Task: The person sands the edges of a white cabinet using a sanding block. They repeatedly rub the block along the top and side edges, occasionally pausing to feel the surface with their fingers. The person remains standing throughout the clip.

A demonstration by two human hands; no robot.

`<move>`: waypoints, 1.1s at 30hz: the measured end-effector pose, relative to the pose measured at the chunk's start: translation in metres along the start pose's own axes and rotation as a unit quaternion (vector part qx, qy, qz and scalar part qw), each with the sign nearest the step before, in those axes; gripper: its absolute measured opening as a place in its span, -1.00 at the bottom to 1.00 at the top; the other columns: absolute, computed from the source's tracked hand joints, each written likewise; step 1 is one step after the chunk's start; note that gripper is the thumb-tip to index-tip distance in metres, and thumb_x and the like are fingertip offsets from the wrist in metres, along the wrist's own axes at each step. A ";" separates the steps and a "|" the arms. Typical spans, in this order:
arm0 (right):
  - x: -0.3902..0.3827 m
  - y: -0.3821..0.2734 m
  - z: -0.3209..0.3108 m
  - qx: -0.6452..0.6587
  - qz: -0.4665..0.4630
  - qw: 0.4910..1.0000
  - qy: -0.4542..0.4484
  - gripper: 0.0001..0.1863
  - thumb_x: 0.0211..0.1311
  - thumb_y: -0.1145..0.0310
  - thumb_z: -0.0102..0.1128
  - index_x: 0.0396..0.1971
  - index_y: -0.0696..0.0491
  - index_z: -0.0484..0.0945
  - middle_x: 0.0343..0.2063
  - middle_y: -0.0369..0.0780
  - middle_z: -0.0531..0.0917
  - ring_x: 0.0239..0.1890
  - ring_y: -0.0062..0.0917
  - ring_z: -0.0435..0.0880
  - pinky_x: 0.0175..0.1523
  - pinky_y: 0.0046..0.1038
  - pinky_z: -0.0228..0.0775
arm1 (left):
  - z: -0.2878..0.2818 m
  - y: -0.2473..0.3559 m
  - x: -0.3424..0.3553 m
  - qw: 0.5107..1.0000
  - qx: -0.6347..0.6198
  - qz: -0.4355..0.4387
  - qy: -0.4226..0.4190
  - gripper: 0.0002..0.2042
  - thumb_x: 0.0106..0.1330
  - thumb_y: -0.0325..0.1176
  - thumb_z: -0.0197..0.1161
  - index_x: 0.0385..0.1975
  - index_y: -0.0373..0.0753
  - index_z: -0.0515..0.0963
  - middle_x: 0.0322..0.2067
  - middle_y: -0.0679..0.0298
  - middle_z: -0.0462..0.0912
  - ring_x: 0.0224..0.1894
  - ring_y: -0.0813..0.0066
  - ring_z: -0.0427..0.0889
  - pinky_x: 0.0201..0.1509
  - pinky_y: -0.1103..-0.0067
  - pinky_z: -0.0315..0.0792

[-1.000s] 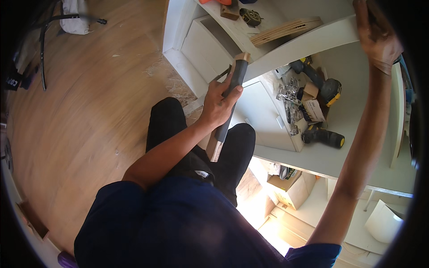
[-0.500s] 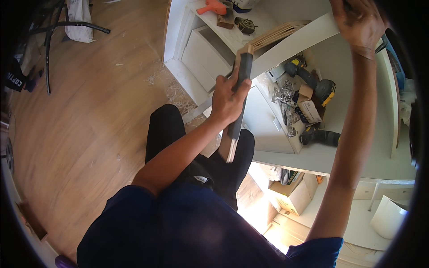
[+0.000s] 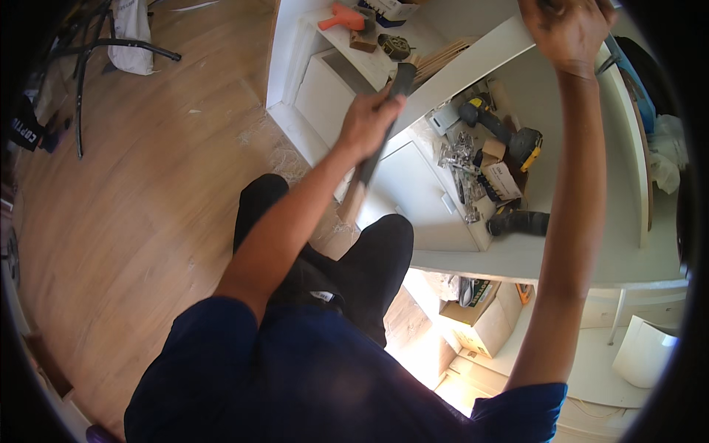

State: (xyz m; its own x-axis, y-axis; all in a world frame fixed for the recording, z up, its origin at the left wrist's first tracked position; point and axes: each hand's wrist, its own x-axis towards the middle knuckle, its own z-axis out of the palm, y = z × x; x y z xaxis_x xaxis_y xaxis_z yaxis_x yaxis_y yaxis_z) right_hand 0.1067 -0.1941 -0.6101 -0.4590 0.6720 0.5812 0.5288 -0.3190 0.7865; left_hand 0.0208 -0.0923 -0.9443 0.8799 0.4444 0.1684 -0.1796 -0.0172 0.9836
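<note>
My left hand (image 3: 369, 125) is closed around a long wooden strip wrapped in a dark grey sheet (image 3: 402, 80). The strip slants with its upper end close to the edge of a long white board (image 3: 473, 68); whether they touch I cannot tell. Its bare wood lower end is blurred by motion. At the top right, my right hand (image 3: 569, 33) has its fingers curled over the far end of the white board. Several thin wooden sticks (image 3: 443, 59) lie behind the board, partly hidden by it.
Inside the white cabinet lie yellow-and-black power tools (image 3: 526, 148), metal hinges (image 3: 461, 159) and a small carton (image 3: 502, 181). An orange-handled tool (image 3: 343, 16) and a tape measure (image 3: 395, 46) sit on the far shelf. A cardboard box (image 3: 473, 325) stands below; wood shavings (image 3: 284, 159) litter the floor.
My left hand and the wrapped strip have shifted left and toward the board's near end, and the strip has turned more edge-on. My right hand still grips the board; the view has shifted slightly.
</note>
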 end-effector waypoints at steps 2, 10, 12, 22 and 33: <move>0.004 0.006 -0.002 -0.021 -0.021 0.999 -0.020 -0.71 0.09 0.37 0.40 -0.68 -0.02 0.44 -0.56 -0.26 0.49 -0.28 -0.33 0.58 0.21 -0.15 0.31 | -0.006 -0.003 -0.002 0.989 -0.140 -0.041 0.021 -0.59 0.52 -0.02 0.32 -0.02 -0.31 0.70 -0.36 0.40 0.59 -0.33 0.61 0.48 -0.18 0.57 0.42; -0.113 -0.157 0.010 0.067 -0.076 0.924 -0.367 -0.81 0.35 0.25 0.25 -0.25 -0.04 0.80 -0.16 -0.22 0.80 0.14 -0.33 0.69 0.49 -0.11 0.23 | -0.084 -0.049 -0.099 0.937 -0.210 -0.154 0.232 -0.60 0.49 -0.02 0.39 -0.08 -0.31 0.75 -0.41 0.52 0.52 -0.40 0.73 0.40 -0.31 0.66 0.29; -0.133 -0.196 0.026 0.109 -0.061 0.903 -0.412 -0.81 0.33 0.33 0.21 -0.33 -0.05 0.82 -0.21 -0.25 0.78 0.10 -0.36 0.69 0.47 -0.13 0.24 | -0.094 -0.055 -0.114 0.939 -0.197 -0.155 0.237 -0.60 0.49 -0.02 0.39 -0.10 -0.31 0.75 -0.41 0.51 0.53 -0.40 0.72 0.41 -0.31 0.65 0.30; -0.125 -0.216 0.030 0.215 0.029 0.840 -0.498 -0.83 0.34 0.40 0.18 -0.27 -0.09 0.77 -0.24 -0.27 0.77 0.02 -0.44 0.74 0.53 0.02 0.12 | -0.064 -0.067 -0.128 0.972 -0.126 -0.144 0.139 -0.55 0.51 0.04 0.34 0.01 -0.30 0.73 -0.39 0.44 0.58 -0.34 0.65 0.50 -0.21 0.61 0.41; -0.140 -0.098 0.085 0.254 0.187 0.948 0.041 -0.92 0.20 0.33 0.38 -0.30 -0.10 0.73 -0.33 -0.38 0.73 -0.07 -0.46 0.71 0.37 -0.13 0.24 | 0.000 -0.094 -0.059 0.988 -0.025 -0.154 0.022 -0.45 0.48 0.14 0.26 -0.14 -0.36 0.72 -0.52 0.24 0.66 -0.45 0.48 0.61 -0.30 0.44 0.46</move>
State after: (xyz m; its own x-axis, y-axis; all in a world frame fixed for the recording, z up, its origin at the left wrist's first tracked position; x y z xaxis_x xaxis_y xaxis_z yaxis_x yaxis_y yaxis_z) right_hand 0.1797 -0.1997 -0.7867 -0.2140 0.5136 0.8309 0.9320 -0.1474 0.3312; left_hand -0.0140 -0.1169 -1.0464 0.8769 0.4593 -0.1419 0.0708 0.1687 0.9831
